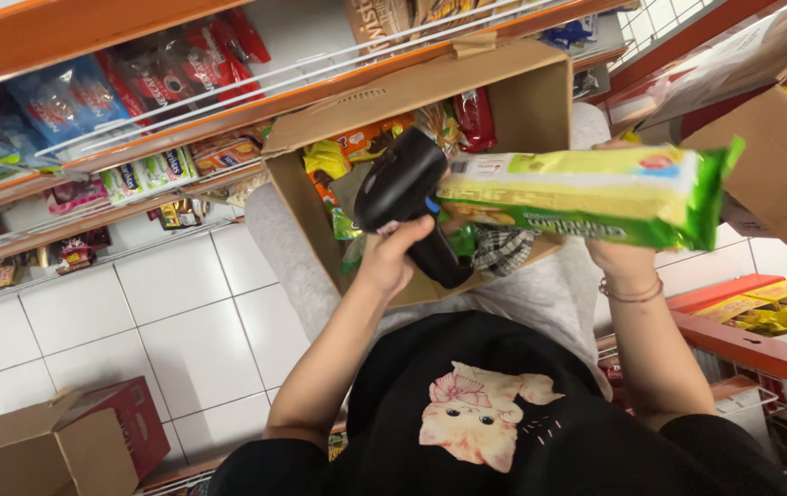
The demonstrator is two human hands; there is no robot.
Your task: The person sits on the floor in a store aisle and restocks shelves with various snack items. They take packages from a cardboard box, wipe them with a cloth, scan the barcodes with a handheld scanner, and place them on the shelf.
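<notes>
Item: long green-and-yellow biscuit packet (pixel 586 195), held level above the open cardboard box (pixel 513 101) on the lap; right hand (pixel 621 250) fingers clamped round its middle; likely light, crinkly, contents breakable, best gripped mid-length; left hand (pixel 395 250) fingers wrapped round black handheld scanner (pixel 407 202) at its near-left end.

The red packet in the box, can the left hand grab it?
Probably not now: the left hand is full with the black scanner, though the red packet lies uncovered in the open box.
</notes>
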